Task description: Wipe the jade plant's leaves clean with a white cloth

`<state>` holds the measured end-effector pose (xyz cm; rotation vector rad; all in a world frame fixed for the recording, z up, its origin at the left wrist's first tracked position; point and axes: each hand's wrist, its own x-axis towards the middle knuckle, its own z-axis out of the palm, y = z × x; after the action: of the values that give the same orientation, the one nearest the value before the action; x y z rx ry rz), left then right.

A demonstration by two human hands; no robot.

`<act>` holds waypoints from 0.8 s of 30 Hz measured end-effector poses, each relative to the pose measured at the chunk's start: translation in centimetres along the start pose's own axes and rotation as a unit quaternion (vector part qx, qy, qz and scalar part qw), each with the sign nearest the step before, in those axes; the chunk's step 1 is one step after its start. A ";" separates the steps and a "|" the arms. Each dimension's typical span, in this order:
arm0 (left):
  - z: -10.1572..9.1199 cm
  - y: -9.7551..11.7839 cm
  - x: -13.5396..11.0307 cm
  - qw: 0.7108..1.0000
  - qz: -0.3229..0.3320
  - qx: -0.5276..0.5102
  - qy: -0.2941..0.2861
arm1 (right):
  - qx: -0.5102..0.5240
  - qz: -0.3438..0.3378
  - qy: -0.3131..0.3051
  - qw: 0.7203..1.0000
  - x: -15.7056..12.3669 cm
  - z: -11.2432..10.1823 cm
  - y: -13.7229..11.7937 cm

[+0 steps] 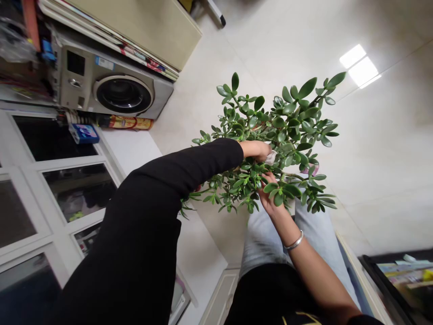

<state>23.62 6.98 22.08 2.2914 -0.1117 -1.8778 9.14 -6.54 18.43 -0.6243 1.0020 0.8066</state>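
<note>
A bushy jade plant (291,122) with thick, glossy green leaves fills the middle of the view. From the left, in a pushed-up black sleeve, my left hand (259,151) reaches in among the branches, closed on a crumpled white cloth (271,157). Just below it, my right hand (270,201), with a silver bracelet on the wrist, comes up from underneath. Its fingers are bent around a leafy sprig of the plant and partly covered by leaves. The plant's pot is mostly hidden under the foliage.
A washing machine (123,94) stands at the upper left beside a beige cabinet (145,22). White-framed glass panes (79,185) run along the left, with a blue packet (84,134) near them. A black-edged crate (372,266) of mixed items sits at the lower right on the pale tiled floor (382,149).
</note>
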 end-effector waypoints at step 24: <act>0.6 -0.6 1.2 0.994 -0.022 -0.102 -0.013 | 0.010 0.008 -0.028 1.000 -0.4 0.2 -0.1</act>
<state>23.24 7.30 20.75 2.1491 0.1239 -1.8458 9.17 -6.56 18.88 -0.5741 0.9640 0.8238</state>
